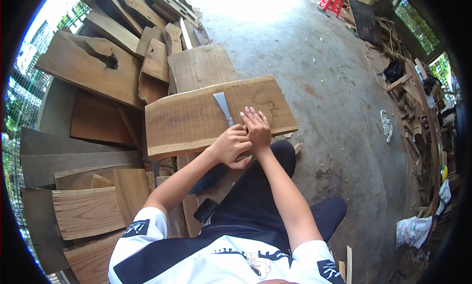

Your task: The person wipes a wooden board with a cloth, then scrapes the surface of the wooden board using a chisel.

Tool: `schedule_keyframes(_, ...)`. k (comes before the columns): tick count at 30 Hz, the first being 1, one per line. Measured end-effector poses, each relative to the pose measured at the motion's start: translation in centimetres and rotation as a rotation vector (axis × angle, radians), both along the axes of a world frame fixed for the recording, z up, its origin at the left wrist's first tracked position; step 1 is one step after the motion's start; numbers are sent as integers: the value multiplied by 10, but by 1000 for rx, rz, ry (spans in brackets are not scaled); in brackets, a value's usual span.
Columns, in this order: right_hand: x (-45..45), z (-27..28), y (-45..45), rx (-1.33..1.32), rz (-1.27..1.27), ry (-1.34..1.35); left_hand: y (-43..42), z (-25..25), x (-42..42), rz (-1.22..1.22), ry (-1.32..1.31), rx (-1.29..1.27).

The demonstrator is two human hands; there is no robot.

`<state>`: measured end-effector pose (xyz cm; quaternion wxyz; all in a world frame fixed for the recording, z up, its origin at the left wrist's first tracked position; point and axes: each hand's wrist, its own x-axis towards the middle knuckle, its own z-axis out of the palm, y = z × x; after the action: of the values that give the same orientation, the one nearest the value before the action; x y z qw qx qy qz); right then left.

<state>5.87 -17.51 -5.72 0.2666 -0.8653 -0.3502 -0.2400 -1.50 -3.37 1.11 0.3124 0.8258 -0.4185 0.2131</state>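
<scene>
A thick wooden board point(187, 119) lies across in front of my knees, with saw marks over its face. On it rests a scraper point(222, 105) with a flared flat metal blade, which points away from me and to the left. My left hand point(231, 147) is closed round its handle, so most of the handle is hidden. Right beside it, my right hand point(257, 129) lies with fingers stretched out over the board, close against the left hand. Whether its palm also touches the handle, I cannot tell.
Another board point(202, 65) lies just beyond. Stacked planks point(88, 65) and cut boards point(88, 212) fill the left side. A concrete floor point(334, 112) spreads to the right, with a red stool point(332, 2) far off and scrap wood point(418, 151) along the right edge.
</scene>
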Motion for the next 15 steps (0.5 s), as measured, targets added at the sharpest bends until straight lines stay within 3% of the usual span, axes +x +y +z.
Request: schedule_keyframes(15, 5, -10, -3, -38, 25, 4, -16, 12, 9, -83, 30, -54)
